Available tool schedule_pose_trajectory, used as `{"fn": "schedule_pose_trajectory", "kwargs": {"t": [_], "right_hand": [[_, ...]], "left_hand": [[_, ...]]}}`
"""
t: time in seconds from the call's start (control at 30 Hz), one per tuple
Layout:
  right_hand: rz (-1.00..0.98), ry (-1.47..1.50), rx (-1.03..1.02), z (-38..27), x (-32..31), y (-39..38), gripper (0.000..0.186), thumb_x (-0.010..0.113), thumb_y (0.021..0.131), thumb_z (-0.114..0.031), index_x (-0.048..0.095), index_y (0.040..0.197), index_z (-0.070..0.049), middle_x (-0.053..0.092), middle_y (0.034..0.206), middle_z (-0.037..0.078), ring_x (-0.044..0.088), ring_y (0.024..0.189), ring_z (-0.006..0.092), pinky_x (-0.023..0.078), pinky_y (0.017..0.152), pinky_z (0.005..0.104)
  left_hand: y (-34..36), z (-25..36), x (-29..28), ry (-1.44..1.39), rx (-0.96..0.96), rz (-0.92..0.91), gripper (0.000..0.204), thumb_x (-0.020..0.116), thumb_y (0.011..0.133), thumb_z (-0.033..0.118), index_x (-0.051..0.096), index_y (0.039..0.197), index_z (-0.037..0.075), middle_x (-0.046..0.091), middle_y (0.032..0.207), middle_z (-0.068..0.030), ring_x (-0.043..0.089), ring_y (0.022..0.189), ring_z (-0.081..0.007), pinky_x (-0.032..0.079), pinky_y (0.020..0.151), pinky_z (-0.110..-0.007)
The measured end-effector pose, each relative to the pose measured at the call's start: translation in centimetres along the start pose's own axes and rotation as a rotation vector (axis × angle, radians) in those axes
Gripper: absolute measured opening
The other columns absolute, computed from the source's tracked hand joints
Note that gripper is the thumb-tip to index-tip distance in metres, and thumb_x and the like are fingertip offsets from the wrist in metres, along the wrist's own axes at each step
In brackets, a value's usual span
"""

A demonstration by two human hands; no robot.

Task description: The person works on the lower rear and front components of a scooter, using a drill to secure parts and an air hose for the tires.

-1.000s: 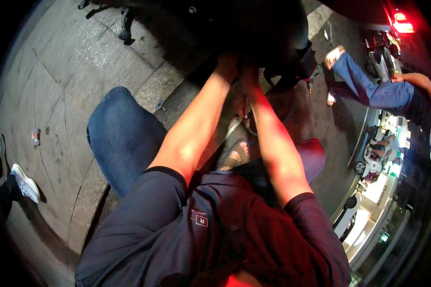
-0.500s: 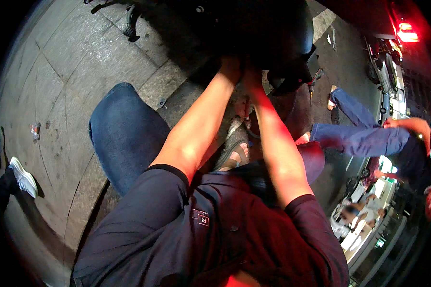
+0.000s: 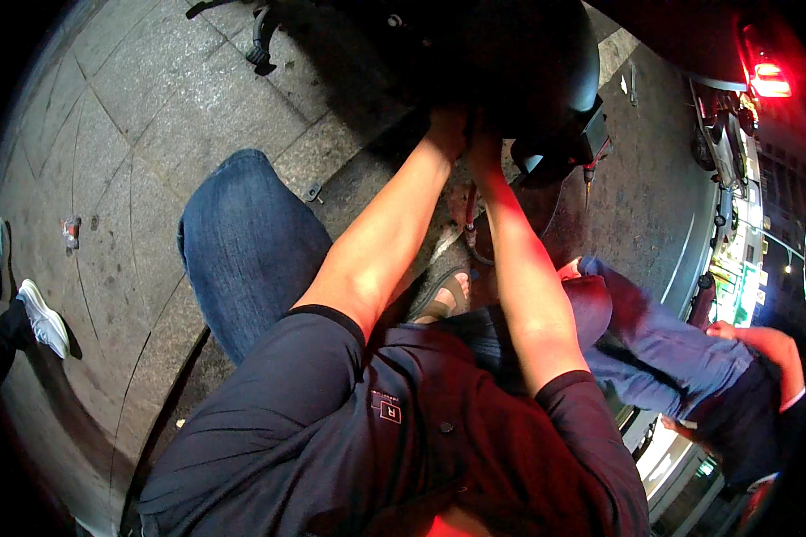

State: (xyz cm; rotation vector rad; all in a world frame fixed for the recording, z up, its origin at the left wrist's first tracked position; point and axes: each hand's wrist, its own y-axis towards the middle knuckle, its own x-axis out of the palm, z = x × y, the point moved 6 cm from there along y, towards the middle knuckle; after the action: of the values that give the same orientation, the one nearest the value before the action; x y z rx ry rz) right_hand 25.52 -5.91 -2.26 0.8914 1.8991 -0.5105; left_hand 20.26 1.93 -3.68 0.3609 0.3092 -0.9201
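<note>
I am crouched on stone paving, both bare forearms stretched ahead under a dark scooter body [image 3: 510, 63]. My left hand [image 3: 446, 125] and my right hand [image 3: 482, 148] sit close together at the scooter's shadowed underside. Their fingers vanish into the dark, so what they touch or hold is hidden. Just below the hands a thin reddish tube with a metal end [image 3: 468, 219] hangs down. My left knee in blue jeans [image 3: 242, 242] is raised at the left, and my sandalled foot [image 3: 441, 300] shows between my arms.
Another person in jeans [image 3: 663, 345] walks close on my right. Someone's white shoe [image 3: 43, 318] is at the far left. A small metal part [image 3: 312, 191] lies on the paving by the kerb. A red tail light [image 3: 766, 80] glows at the upper right, beside parked vehicles [image 3: 721, 148].
The person in jeans has walked from the upper right down to close beside my right arm. My hands have stayed at the scooter's underside.
</note>
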Motion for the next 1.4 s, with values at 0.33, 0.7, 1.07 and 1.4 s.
{"fn": "schedule_pose_trajectory", "kwargs": {"t": [0.33, 0.7, 1.07, 1.4], "right_hand": [[-0.078, 0.035, 0.148, -0.6, 0.1, 0.0, 0.053, 0.022, 0.097, -0.04, 0.058, 0.107, -0.002, 0.059, 0.1, 0.026, 0.055, 0.095, 0.0413, 0.042, 0.08, 0.0482], [0.034, -0.056, -0.115, -0.6, 1.1, 0.2, 0.04, 0.034, 0.094, -0.031, 0.048, 0.12, -0.005, 0.058, 0.103, 0.025, 0.055, 0.094, 0.0393, 0.043, 0.076, 0.0457], [0.063, 0.11, 0.064, 2.9, -2.1, 0.5, 0.048, 0.034, 0.095, -0.041, 0.053, 0.115, -0.001, 0.058, 0.108, 0.022, 0.054, 0.102, 0.0327, 0.042, 0.082, 0.0409], [-0.076, -0.165, -0.063, 3.6, -0.9, 0.2, 0.044, 0.03, 0.096, -0.018, 0.027, 0.136, -0.001, 0.051, 0.117, 0.027, 0.054, 0.103, 0.0389, 0.045, 0.087, 0.0431]], "left_hand": [[0.4, -1.5, 1.2, 0.039, 0.01, 0.102, 0.035, 0.051, 0.081, 0.021, 0.059, 0.112, 0.008, 0.057, 0.113, -0.0211, 0.053, 0.107, -0.0363, 0.043, 0.091, -0.041], [0.9, -3.7, 2.1, -0.393, -0.162, 0.108, 0.04, 0.048, 0.083, 0.022, 0.053, 0.121, 0.011, 0.047, 0.128, -0.0162, 0.043, 0.12, -0.0314, 0.036, 0.099, -0.039], [1.6, 0.1, 4.1, -1.097, -0.242, 0.151, 0.04, 0.046, 0.09, 0.014, 0.042, 0.128, 0.002, 0.047, 0.127, -0.0115, 0.046, 0.112, -0.0237, 0.037, 0.097, -0.035], [1.1, 1.4, 4.0, 0.062, -0.004, -0.152, 0.037, 0.045, 0.088, 0.011, 0.048, 0.125, 0.005, 0.052, 0.123, -0.011, 0.049, 0.11, -0.0253, 0.039, 0.097, -0.035]]}}
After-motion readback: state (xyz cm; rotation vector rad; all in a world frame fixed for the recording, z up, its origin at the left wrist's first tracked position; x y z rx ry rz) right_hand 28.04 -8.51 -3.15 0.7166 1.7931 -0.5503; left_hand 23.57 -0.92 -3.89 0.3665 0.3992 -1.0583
